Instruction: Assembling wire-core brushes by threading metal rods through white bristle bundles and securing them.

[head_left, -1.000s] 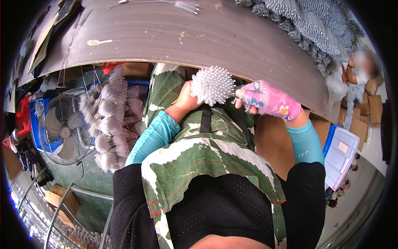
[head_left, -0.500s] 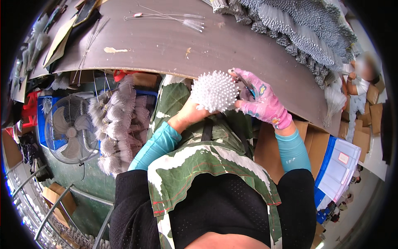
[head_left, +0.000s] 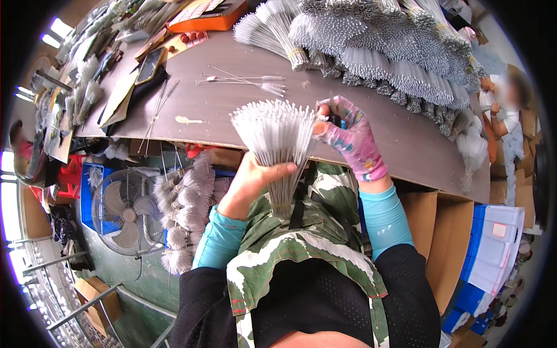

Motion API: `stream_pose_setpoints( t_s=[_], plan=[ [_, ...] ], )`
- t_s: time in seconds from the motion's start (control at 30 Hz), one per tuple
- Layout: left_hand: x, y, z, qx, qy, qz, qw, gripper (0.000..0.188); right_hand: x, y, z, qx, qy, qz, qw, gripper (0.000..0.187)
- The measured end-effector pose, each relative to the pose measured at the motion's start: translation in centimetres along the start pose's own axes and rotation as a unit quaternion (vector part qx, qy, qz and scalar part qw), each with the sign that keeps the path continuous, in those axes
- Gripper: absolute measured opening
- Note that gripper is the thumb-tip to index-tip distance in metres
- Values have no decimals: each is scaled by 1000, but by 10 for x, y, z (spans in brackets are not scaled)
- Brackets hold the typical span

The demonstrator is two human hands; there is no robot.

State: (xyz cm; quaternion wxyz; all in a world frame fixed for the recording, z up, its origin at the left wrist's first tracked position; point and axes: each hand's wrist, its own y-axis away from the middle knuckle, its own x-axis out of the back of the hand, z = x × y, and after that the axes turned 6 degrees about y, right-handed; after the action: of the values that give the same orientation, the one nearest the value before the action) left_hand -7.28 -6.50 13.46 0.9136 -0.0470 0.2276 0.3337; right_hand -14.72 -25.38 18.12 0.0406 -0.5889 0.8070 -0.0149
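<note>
My left hand [head_left: 246, 187], bare below a turquoise sleeve, is closed round the wire stems of a fan-shaped bundle of thin brushes [head_left: 275, 130]. The white bristle ends spread out at the top, and the stems narrow downward over my camouflage apron. Just right of the bristles is my right hand [head_left: 355, 142], in a pink flowered glove with bare fingertips. Its fingers are closed on a small dark hand tool [head_left: 335, 120] with a blue part. Most of that tool is hidden, so its kind cannot be made out. Its fingertips are close beside the bundle's right edge.
Stacked brush bundles [head_left: 400, 69] fill the table's far right. Several loose brushes [head_left: 241, 81] lie on the brown table [head_left: 220, 119]. An orange box [head_left: 214, 18] stands at the back. Below left are a fan [head_left: 129, 214] and hanging bundles [head_left: 188, 191]; at right, cardboard [head_left: 455, 243] and another person [head_left: 513, 116].
The bundle has tipped from bristle tips facing me to a side-on view showing its stems. My right hand stays beside it with the tool. The view now takes in more of the table's far side.
</note>
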Motion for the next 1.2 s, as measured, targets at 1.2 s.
stream_pose_setpoints(
  t_s=[1.2],
  plan=[
    [-37, 7, -56, 211, 229, -49, 949, 34, 22, 47, 3, -39, -10, 128, 991, 13]
  ],
)
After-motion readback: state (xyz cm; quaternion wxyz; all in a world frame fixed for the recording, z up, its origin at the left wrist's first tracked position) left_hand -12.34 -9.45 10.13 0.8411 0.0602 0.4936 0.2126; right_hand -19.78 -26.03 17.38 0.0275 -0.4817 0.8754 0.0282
